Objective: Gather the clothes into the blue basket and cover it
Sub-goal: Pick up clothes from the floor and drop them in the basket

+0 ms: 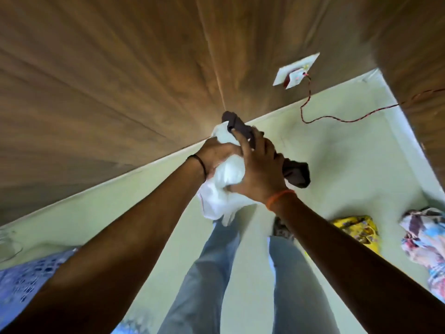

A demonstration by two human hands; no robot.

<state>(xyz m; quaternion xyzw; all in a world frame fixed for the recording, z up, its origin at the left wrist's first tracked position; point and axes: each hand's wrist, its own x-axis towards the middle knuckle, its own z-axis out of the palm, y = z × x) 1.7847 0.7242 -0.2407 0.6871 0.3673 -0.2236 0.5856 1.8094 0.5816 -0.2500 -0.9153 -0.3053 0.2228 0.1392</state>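
Both my hands are raised in front of me, bunching clothes together. My left hand [214,156] grips a white garment [222,189] that hangs down between my arms. My right hand [258,169] presses on the same white garment and holds a dark brown garment [297,175], which sticks out above and to the right of my fingers. The blue basket [26,278], with a perforated wall, shows at the lower left, partly hidden by my left forearm. A yellow patterned cloth [358,231] and a multicoloured checked cloth [423,235] lie on the floor at the right.
A wood-panelled wall [120,80] fills the upper left, with a white socket plate [297,71] and a red cable [337,119] trailing onto the pale green floor [337,165]. My legs in grey jeans [209,273] stand below the clothes.
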